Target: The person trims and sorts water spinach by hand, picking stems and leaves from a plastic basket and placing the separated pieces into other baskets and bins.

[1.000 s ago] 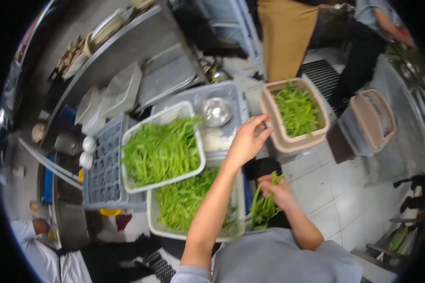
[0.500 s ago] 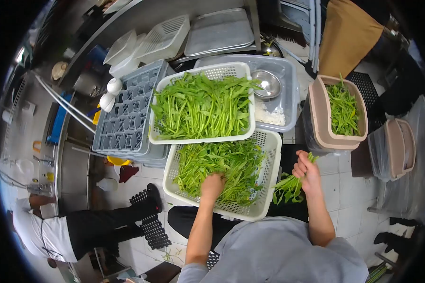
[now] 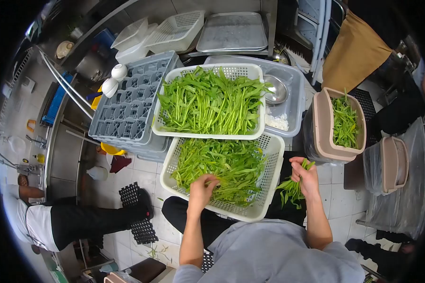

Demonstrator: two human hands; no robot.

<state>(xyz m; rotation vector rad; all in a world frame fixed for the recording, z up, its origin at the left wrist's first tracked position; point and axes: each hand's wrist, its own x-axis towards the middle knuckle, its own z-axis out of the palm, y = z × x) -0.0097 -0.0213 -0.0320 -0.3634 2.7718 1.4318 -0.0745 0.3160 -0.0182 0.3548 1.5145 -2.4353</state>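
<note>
My right hand point(image 3: 306, 178) is closed around a small bunch of water spinach point(image 3: 292, 189), its leaves hanging down beside the lower basket. Over the near left part of that white perforated basket point(image 3: 272, 158), my left hand point(image 3: 202, 192) has its fingers pinched on stems of the loose water spinach point(image 3: 222, 162). Exactly how many stems it grips is hidden. Just beyond, a second white basket point(image 3: 208, 134) overlaps the back of the lower one and holds water spinach stalks point(image 3: 210, 104) laid mostly lengthwise.
To the right stands a beige bin point(image 3: 320, 120) with greens inside. A grey glass rack point(image 3: 127, 101) with white cups is at the left. Behind the baskets, a grey tub point(image 3: 295, 108) holds a metal bowl point(image 3: 275, 89). Another person point(image 3: 42, 226) stands at the far left.
My left hand has drawn back and slightly left from deeper in the greens, its fingers now pinched. My right hand still grips its bunch, nearly in place. The view has shifted slightly.
</note>
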